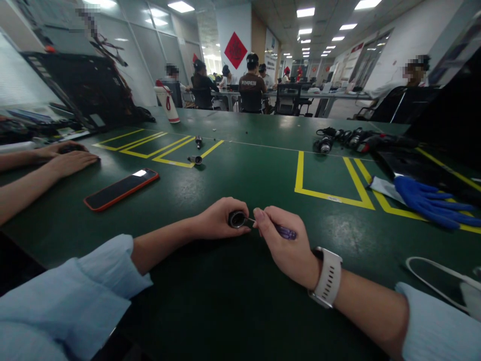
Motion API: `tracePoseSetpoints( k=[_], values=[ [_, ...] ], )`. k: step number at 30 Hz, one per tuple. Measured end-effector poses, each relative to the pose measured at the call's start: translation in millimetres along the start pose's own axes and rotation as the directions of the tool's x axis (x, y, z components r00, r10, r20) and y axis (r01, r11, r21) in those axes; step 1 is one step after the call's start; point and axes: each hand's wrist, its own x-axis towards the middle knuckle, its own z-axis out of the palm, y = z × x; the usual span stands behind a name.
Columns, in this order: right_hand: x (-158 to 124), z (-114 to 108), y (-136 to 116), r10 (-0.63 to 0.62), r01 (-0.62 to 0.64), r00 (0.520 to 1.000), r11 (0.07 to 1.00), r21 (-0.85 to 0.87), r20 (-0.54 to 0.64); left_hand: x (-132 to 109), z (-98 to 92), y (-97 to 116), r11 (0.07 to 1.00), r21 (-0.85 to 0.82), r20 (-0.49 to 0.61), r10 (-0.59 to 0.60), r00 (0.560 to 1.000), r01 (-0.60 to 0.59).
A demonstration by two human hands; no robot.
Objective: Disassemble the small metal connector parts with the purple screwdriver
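My left hand (pixel 221 218) is wrapped round a dark cylindrical part with a round open end (pixel 236 219), which faces me. In my right hand (pixel 284 240) is a screwdriver (pixel 286 232) with a purple handle, gripped between thumb and fingers. Its thin shaft points left, and the tip is at the rim of the part; whether it sits in a screw I cannot tell. Farther off on the green table (pixel 240 175) lie two small metal parts, one dark and upright (pixel 199 142), the other on its side with its opening showing (pixel 195 160).
An orange-edged phone (pixel 122 189) lies to the left, near another person's hands (pixel 71 161). Blue gloves (pixel 432 200) and a cluster of black cabled parts (pixel 349 139) are at the right. A white cup (pixel 168 104) stands at the far edge. Yellow tape marks rectangles on the table.
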Motion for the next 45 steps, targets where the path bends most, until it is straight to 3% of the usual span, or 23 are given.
tracePoseSetpoints(
  k=[4,8,14,19,25,29,38,45],
  values=[
    [1,0,-2,0.024,-0.025,1.0,0.999,0.023,0.014,0,4.8,1,0.999,0.037,-0.042,0.005,0.999,-0.003],
    [3,1,1,0.169,-0.166,0.986,0.973,0.162,-0.004,-1,5.8,2,0.996,0.079,-0.043,0.041,0.998,-0.038],
    [4,8,13,0.356,-0.299,0.934,0.827,0.476,-0.032,-1,3.4,3,1.0,0.006,-0.134,0.013,0.991,-0.013],
    [5,10,9,0.436,-0.344,0.9,0.717,0.606,-0.006,-2,4.6,2,0.997,-0.075,-0.25,-0.036,0.968,0.018],
    [6,9,7,0.424,-0.317,0.905,0.737,0.597,-0.044,-2,6.8,-1,0.999,-0.015,-0.309,-0.046,0.95,0.044],
    [4,9,11,0.389,-0.323,0.921,0.772,0.548,-0.006,-2,7.8,-4,0.995,0.097,-0.278,-0.006,0.961,0.035],
    [9,9,9,0.53,-0.437,0.839,0.52,0.734,0.124,-3,6.8,4,0.999,0.021,-0.342,-0.022,0.939,0.03],
    [9,9,14,0.54,-0.435,0.83,0.467,0.77,0.141,-1,7.1,5,0.99,-0.128,-0.372,-0.101,0.923,0.057]
  ],
)
